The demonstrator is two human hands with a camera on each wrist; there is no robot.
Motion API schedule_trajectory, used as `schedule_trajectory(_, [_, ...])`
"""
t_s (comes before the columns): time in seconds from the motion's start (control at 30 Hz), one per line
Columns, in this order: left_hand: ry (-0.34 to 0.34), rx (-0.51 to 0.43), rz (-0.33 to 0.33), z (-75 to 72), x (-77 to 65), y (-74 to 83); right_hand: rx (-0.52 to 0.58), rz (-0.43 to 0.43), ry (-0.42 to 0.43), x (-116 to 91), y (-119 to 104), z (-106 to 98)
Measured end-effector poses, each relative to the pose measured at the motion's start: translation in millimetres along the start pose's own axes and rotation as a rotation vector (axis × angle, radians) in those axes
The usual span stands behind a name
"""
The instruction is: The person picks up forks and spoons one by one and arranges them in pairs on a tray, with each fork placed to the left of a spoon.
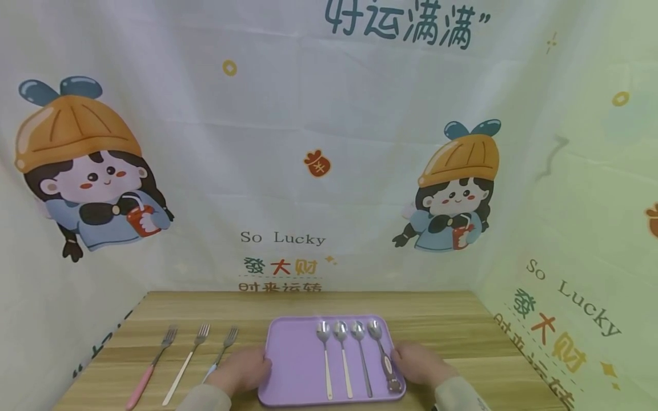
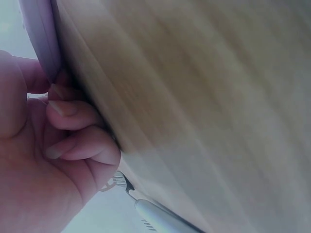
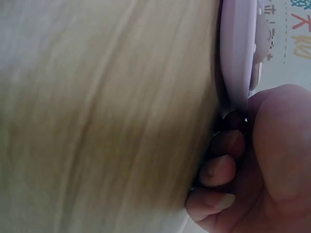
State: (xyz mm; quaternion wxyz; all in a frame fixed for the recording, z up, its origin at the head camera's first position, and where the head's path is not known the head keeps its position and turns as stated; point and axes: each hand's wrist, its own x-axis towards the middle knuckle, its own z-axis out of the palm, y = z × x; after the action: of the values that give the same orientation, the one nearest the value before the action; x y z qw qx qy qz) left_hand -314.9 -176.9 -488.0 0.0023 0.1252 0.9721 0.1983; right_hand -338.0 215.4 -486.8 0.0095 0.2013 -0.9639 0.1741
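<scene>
A purple tray [image 1: 293, 365] lies on the wooden table between my two hands. My left hand [image 1: 245, 368] grips its left edge, and my right hand [image 1: 418, 363] grips the right edge. In both wrist views the fingers curl under the rim of the tray [image 2: 41, 34], close to the tabletop. Several spoons stand side by side on the tray's right half, bowls toward the back. One spoon [image 1: 325, 357] has a pale handle; the rightmost spoon [image 1: 385, 359] has a brown handle with a bear-shaped end, beside my right hand.
Three forks lie left of the tray: one with a pink handle [image 1: 140, 388], one with a pale handle [image 1: 180, 377] and one with a blue handle [image 1: 212, 370] close by my left hand. A printed cloth [image 1: 360, 188] hangs behind the table [image 1: 437, 325] and along its sides.
</scene>
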Motion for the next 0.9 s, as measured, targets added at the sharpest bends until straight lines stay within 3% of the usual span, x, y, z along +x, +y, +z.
schedule_trajectory(0.37, [0.012, -0.009, 0.003, 0.0, -1.3, 0.5, -0.012, 0.003, -0.039, -1.8, -2.7, -5.9])
schedule_trajectory(0.57, [-0.002, -0.107, -0.022, -4.6, -6.9, 0.2, 0.018, 0.024, -0.053, -2.2, -0.4, -2.7])
schedule_trajectory(0.7, [0.021, -0.144, -0.051, -17.5, -11.6, -9.4, 0.025, 0.035, -0.058, -2.8, -2.2, -3.0])
schedule_trajectory(0.9, [0.084, -0.16, -0.106, -52.9, -22.8, -30.5, 0.019, 0.044, -0.057, -1.3, 0.1, -5.9])
